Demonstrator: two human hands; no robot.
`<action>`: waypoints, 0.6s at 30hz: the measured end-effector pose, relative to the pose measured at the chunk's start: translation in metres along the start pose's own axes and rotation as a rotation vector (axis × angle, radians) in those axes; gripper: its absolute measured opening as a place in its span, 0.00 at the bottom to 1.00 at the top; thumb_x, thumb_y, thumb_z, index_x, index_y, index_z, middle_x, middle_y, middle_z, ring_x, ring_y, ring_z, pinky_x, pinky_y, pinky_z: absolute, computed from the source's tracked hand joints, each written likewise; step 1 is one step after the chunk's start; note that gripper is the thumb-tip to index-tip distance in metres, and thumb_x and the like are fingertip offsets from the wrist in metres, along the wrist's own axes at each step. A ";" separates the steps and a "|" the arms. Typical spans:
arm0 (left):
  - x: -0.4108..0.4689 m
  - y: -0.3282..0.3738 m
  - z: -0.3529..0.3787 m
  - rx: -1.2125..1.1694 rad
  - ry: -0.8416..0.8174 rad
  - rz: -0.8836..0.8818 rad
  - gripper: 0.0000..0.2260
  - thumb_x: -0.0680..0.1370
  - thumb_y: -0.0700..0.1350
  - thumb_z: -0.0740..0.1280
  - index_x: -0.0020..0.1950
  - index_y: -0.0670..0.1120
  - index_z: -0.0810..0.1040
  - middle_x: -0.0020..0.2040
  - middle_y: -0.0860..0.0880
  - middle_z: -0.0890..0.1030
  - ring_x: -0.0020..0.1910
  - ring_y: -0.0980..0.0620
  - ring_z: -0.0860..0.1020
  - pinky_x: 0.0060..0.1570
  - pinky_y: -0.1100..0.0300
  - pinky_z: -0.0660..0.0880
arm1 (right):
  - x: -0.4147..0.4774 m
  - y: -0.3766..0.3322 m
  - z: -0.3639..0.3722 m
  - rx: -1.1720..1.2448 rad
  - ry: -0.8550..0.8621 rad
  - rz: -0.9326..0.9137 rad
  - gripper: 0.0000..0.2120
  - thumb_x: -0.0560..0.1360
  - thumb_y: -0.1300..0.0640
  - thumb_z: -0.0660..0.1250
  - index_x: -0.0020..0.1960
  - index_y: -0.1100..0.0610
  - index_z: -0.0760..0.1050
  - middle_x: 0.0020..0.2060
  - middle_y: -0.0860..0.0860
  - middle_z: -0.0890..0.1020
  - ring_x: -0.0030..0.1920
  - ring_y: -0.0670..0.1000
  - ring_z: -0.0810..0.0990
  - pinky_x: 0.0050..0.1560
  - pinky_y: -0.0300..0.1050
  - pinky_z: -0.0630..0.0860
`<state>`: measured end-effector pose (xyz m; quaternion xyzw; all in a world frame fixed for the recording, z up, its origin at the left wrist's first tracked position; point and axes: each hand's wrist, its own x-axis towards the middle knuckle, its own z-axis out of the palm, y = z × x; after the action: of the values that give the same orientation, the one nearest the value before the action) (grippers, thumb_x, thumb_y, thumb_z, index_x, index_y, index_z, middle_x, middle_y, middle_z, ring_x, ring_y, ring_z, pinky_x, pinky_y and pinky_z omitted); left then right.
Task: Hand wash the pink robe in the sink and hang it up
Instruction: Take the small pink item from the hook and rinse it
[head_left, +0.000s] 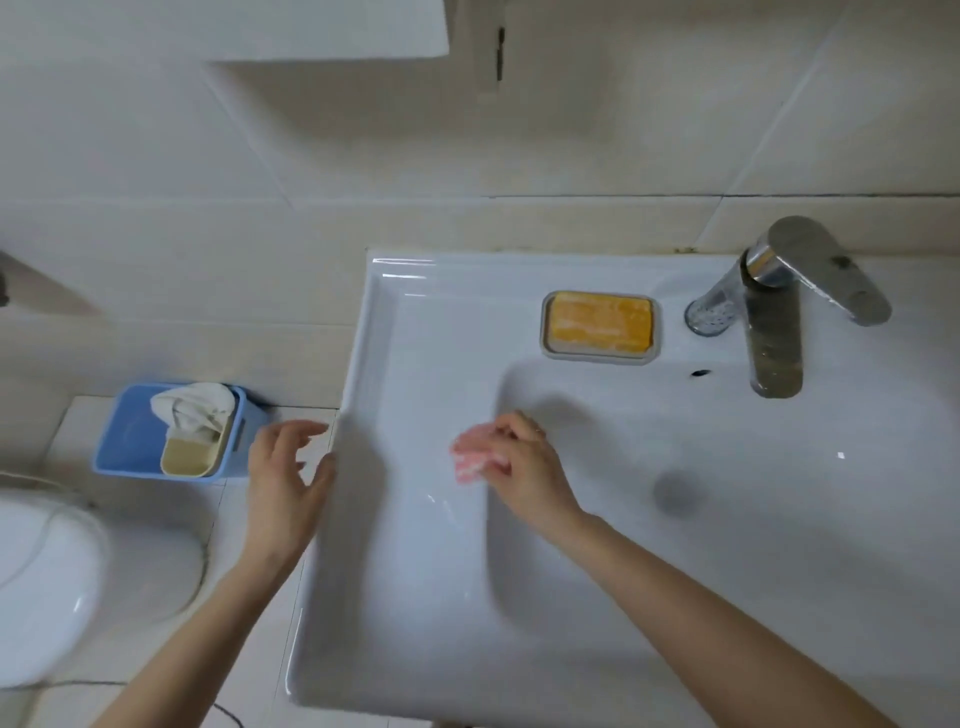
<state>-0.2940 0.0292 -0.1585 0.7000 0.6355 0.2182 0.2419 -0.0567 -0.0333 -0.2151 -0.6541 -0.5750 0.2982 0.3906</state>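
Observation:
A small bunched pink robe (470, 454) is gripped in my right hand (524, 462) over the left side of the white sink (426, 597), at the basin's left edge. My left hand (285, 475) hovers past the sink's left rim, fingers spread and relaxed, holding nothing. The basin looks dry, and its drain (675, 491) is blurred. A chrome faucet (774, 332) stands at the back right with no water running.
A yellow soap bar (600, 323) lies in a grey dish on the sink's back ledge. On the floor to the left a blue bin (132, 441) holds white cloth and a beige container. A white toilet (47, 587) is at lower left. Tiled wall lies behind.

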 end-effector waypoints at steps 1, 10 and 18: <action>-0.005 -0.007 -0.003 0.033 -0.031 -0.034 0.16 0.73 0.33 0.69 0.59 0.40 0.76 0.55 0.44 0.72 0.52 0.43 0.74 0.48 0.54 0.72 | 0.013 -0.004 -0.001 -0.041 0.031 0.058 0.15 0.69 0.67 0.69 0.50 0.50 0.83 0.45 0.43 0.73 0.48 0.40 0.74 0.50 0.25 0.63; -0.019 -0.019 0.000 0.155 -0.096 -0.009 0.14 0.76 0.38 0.67 0.62 0.45 0.78 0.50 0.46 0.78 0.51 0.44 0.75 0.47 0.53 0.73 | 0.056 -0.040 0.053 -0.418 -0.128 -0.266 0.21 0.74 0.54 0.54 0.58 0.58 0.79 0.57 0.57 0.79 0.59 0.59 0.74 0.63 0.49 0.60; -0.013 -0.012 -0.001 0.189 -0.196 -0.068 0.13 0.76 0.40 0.67 0.60 0.42 0.78 0.50 0.45 0.77 0.50 0.44 0.77 0.47 0.51 0.75 | -0.045 -0.055 0.086 -0.223 -0.225 -0.419 0.14 0.73 0.59 0.57 0.48 0.57 0.81 0.53 0.56 0.80 0.58 0.56 0.66 0.64 0.44 0.60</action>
<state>-0.3054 0.0174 -0.1645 0.7155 0.6501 0.0797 0.2432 -0.1646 -0.0608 -0.2156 -0.5226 -0.7670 0.2163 0.3030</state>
